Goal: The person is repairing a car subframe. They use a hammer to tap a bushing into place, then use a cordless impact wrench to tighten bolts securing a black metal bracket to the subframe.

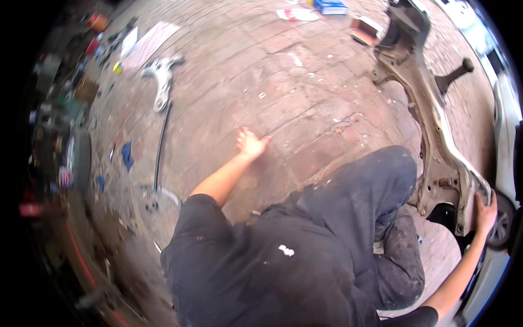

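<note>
My left hand (251, 144) is held out over the brick floor with its fingers spread, and nothing is in it. At the far right, my right hand (485, 210) grips the near end of a large metal car subframe (436, 125); some of its fingers are hidden behind the metal. The subframe is dusty grey-brown and runs along the right side, past my bent knee. A silvery control arm (162, 82) lies on the floor, farther off and to the left of my left hand. A long dark rod (162, 147) stretches from near it toward me.
On the left stand a wheel (76, 161) and blurred clutter. Blue scraps (127, 156) and a paper sheet (152, 43) lie on the floor. A blue box (330, 7) and an open brown box (366, 30) are at the back. A car wheel (500, 223) shows at the right edge.
</note>
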A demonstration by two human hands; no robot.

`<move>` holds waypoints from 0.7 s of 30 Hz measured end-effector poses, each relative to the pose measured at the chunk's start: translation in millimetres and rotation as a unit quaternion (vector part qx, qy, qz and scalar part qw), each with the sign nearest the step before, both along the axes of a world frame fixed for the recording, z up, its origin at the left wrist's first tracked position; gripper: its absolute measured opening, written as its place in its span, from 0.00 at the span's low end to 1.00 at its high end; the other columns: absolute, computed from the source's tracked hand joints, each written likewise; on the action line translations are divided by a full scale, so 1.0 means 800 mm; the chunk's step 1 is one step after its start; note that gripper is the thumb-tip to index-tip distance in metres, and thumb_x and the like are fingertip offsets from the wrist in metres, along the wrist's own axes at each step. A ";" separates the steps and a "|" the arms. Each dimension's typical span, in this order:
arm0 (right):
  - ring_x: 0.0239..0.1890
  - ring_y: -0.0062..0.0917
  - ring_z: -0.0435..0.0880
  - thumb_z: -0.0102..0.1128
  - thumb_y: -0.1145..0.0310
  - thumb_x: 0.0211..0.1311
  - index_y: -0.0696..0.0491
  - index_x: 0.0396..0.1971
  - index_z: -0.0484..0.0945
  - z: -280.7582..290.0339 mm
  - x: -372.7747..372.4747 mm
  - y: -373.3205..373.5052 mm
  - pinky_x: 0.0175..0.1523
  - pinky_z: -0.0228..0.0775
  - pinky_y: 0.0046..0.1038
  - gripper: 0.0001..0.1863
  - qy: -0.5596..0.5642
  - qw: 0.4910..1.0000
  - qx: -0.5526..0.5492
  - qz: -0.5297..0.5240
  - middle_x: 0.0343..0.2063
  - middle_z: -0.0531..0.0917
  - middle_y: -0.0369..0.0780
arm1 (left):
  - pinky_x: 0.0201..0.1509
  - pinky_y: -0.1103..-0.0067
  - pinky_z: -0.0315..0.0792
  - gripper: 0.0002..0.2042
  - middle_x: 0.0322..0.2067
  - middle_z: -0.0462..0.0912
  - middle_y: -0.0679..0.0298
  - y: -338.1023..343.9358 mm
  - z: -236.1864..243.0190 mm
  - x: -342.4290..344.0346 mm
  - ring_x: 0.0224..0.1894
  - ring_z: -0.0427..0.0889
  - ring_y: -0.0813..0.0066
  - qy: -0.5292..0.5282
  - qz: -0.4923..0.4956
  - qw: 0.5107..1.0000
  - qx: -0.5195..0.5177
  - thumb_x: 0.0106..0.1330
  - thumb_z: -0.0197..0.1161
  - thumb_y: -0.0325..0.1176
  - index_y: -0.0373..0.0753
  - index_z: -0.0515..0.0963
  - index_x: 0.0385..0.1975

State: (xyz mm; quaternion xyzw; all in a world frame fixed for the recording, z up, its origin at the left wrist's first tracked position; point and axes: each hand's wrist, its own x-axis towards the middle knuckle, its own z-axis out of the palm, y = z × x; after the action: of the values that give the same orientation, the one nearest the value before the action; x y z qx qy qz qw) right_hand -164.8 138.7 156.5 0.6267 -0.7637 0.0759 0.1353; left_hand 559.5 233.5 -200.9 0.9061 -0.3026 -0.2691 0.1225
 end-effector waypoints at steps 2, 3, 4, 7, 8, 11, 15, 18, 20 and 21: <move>0.65 0.43 0.74 0.72 0.52 0.55 0.63 0.63 0.72 -0.010 -0.035 0.003 0.69 0.62 0.34 0.41 -0.042 0.999 -0.018 0.027 0.60 0.77 0.53 | 0.73 0.58 0.60 0.62 0.70 0.58 0.36 -0.051 0.010 0.034 0.72 0.60 0.41 -0.032 -0.016 0.999 0.038 0.49 0.73 0.64 0.24 0.47 0.73; 0.65 0.43 0.74 0.72 0.52 0.55 0.63 0.63 0.72 -0.017 -0.039 -0.001 0.69 0.62 0.34 0.41 -0.047 0.998 -0.020 0.028 0.60 0.77 0.53 | 0.70 0.59 0.65 0.63 0.67 0.63 0.38 -0.060 -0.021 0.068 0.70 0.65 0.43 -0.096 -0.005 0.994 0.048 0.47 0.74 0.67 0.24 0.51 0.71; 0.65 0.43 0.74 0.72 0.52 0.55 0.64 0.63 0.72 -0.017 -0.042 0.003 0.69 0.62 0.34 0.41 -0.045 0.999 -0.022 0.019 0.60 0.78 0.53 | 0.70 0.59 0.66 0.62 0.67 0.65 0.40 -0.075 -0.024 0.087 0.68 0.68 0.45 -0.086 0.014 0.993 0.077 0.45 0.75 0.68 0.24 0.53 0.70; 0.66 0.42 0.73 0.72 0.56 0.54 0.62 0.65 0.70 -0.019 -0.047 0.016 0.70 0.60 0.35 0.41 -0.036 0.999 -0.015 -0.006 0.62 0.76 0.52 | 0.77 0.57 0.54 0.69 0.73 0.49 0.35 -0.082 -0.055 0.162 0.77 0.49 0.42 -0.003 0.061 0.986 0.153 0.42 0.75 0.71 0.24 0.46 0.73; 0.66 0.42 0.73 0.73 0.58 0.54 0.61 0.65 0.70 -0.015 -0.047 0.023 0.70 0.60 0.35 0.41 -0.024 1.000 -0.009 -0.005 0.62 0.76 0.52 | 0.77 0.54 0.48 0.72 0.74 0.42 0.34 -0.082 -0.059 0.158 0.77 0.41 0.40 -0.019 0.078 0.980 0.180 0.41 0.74 0.72 0.24 0.41 0.73; 0.68 0.41 0.70 0.73 0.58 0.52 0.63 0.66 0.67 -0.009 -0.036 0.031 0.73 0.56 0.36 0.44 -0.045 0.998 0.019 -0.039 0.63 0.74 0.52 | 0.77 0.46 0.39 0.78 0.74 0.24 0.33 -0.065 -0.075 0.166 0.77 0.23 0.34 -0.006 0.112 0.975 0.190 0.38 0.76 0.71 0.25 0.27 0.73; 0.69 0.40 0.69 0.68 0.66 0.53 0.62 0.67 0.67 -0.012 -0.056 0.067 0.74 0.55 0.37 0.40 -0.019 1.000 0.006 0.000 0.65 0.73 0.50 | 0.77 0.47 0.40 0.78 0.74 0.24 0.33 -0.086 -0.062 0.152 0.77 0.25 0.35 -0.012 0.084 0.964 0.254 0.39 0.77 0.70 0.27 0.25 0.73; 0.70 0.40 0.68 0.69 0.62 0.54 0.64 0.67 0.66 -0.017 -0.038 0.062 0.74 0.53 0.39 0.42 -0.030 0.999 0.028 -0.025 0.66 0.72 0.51 | 0.77 0.47 0.42 0.80 0.73 0.24 0.30 -0.079 -0.049 0.157 0.77 0.28 0.33 -0.020 0.080 0.963 0.255 0.36 0.79 0.70 0.27 0.23 0.72; 0.69 0.40 0.68 0.69 0.61 0.53 0.63 0.67 0.66 -0.013 -0.045 0.066 0.74 0.54 0.39 0.43 0.000 1.000 0.027 -0.011 0.65 0.72 0.51 | 0.77 0.48 0.42 0.80 0.73 0.24 0.30 -0.077 -0.055 0.158 0.77 0.28 0.33 -0.028 0.077 0.959 0.271 0.36 0.79 0.69 0.27 0.23 0.72; 0.69 0.41 0.68 0.69 0.61 0.54 0.63 0.68 0.64 -0.010 -0.044 0.066 0.74 0.54 0.38 0.43 0.014 0.999 0.046 -0.018 0.66 0.71 0.51 | 0.77 0.48 0.42 0.80 0.73 0.24 0.30 -0.075 -0.056 0.158 0.77 0.28 0.33 -0.031 0.074 0.956 0.281 0.36 0.79 0.69 0.27 0.23 0.72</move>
State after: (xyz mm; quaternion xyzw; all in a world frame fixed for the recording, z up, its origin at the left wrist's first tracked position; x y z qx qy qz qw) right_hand -199.8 191.8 148.8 0.6195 -0.7755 0.0294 0.1180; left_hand 685.9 173.2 -245.9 0.9319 -0.1501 -0.3048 -0.1271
